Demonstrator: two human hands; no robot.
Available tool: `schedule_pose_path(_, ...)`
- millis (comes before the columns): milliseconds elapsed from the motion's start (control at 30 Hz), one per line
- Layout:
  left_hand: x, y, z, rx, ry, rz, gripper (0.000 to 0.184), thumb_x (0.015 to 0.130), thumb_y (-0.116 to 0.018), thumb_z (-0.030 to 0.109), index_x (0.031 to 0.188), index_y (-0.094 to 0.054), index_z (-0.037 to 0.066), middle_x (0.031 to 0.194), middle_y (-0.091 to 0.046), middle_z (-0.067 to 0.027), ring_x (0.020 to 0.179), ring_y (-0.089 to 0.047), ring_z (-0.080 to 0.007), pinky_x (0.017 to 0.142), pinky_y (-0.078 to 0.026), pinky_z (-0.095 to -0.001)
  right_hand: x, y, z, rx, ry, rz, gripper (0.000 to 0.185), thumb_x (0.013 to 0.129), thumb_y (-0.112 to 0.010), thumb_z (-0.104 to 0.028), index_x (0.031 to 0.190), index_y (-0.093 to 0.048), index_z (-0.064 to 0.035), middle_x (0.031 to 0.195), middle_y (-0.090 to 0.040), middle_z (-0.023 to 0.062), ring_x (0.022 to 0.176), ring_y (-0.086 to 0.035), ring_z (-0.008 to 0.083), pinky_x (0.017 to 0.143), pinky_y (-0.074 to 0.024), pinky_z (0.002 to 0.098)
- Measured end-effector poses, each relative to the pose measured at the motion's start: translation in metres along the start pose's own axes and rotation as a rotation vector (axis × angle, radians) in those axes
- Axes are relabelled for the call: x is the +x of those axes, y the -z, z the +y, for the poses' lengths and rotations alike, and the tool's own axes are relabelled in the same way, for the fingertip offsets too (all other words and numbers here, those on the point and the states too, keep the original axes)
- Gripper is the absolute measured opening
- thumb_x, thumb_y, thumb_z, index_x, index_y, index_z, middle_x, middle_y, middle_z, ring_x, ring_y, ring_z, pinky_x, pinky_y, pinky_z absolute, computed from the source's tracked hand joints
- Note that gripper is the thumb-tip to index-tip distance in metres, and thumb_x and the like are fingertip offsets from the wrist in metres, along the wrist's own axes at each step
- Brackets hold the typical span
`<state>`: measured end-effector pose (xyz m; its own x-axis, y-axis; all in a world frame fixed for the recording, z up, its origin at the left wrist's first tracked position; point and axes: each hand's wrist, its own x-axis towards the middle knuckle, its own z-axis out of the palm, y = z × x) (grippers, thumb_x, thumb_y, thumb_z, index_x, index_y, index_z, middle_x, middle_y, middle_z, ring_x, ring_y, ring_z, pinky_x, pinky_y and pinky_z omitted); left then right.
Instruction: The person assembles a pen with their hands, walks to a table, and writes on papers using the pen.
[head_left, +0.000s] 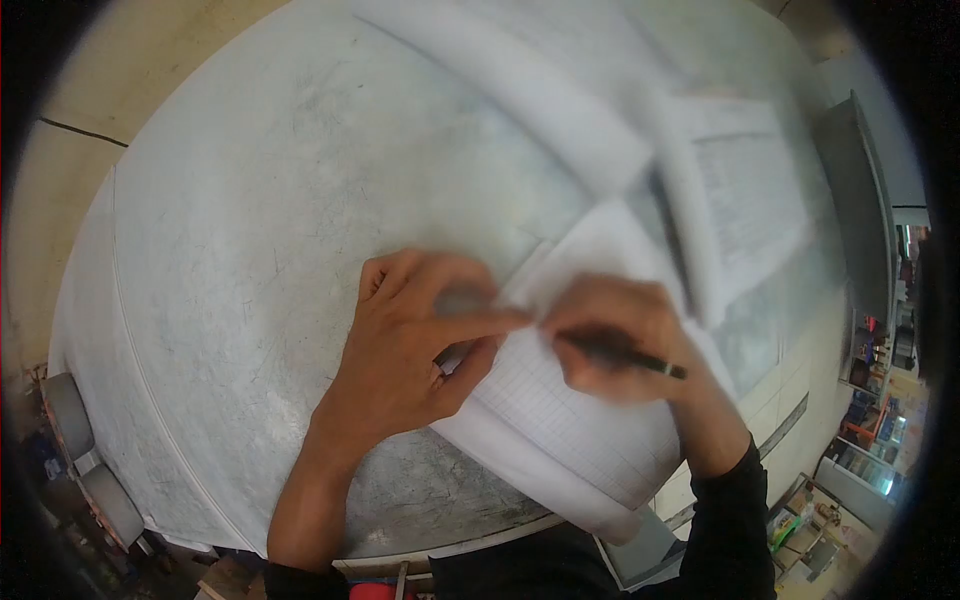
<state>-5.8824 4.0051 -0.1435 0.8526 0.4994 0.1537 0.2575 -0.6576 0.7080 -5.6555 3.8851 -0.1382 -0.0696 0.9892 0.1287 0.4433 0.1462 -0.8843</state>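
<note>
My right hand [625, 320] grips a dark pen [650, 362] with a light band near its rear end. Its fingertips are blurred over the sheet, so the pen's tip is hidden. Lined with a printed grid, an open paper booklet [590, 440] lies beneath both hands. My left hand [410, 335] is curled at the booklet's left edge, index finger stretched toward the right fingertips. A blurred grey patch [465, 300] shows among its fingers; I cannot make out what it is.
A large, scratched, pale table [250, 220] fills most of the view. More white papers [530, 80] and a printed sheet [750, 190] lie at the upper right. Grey stools [110, 505] stand at the lower left. Shelves with assorted items [880, 440] are at the far right.
</note>
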Motion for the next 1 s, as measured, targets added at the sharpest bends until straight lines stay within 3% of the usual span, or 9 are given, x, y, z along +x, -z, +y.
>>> schedule_pose_path(1000, 0.0006, 0.0025, 0.0016, -0.002, 0.011, -0.021, 0.028, 0.082, -0.081, 0.008, 0.107, -0.086, 0.021, 0.112, -0.063, -0.0015, 0.106, -0.056, -0.0209, 0.108, -0.035, -0.0416, 0.0029, -0.0069, 0.0020, -0.065, 0.114, 0.037, 0.019, 0.080, -0.075, 0.003, 0.093, -0.066, -0.0067, 0.077, -0.063, 0.0067, 0.065, -0.065, 0.0196, 0.056, -0.0493, 0.0336)
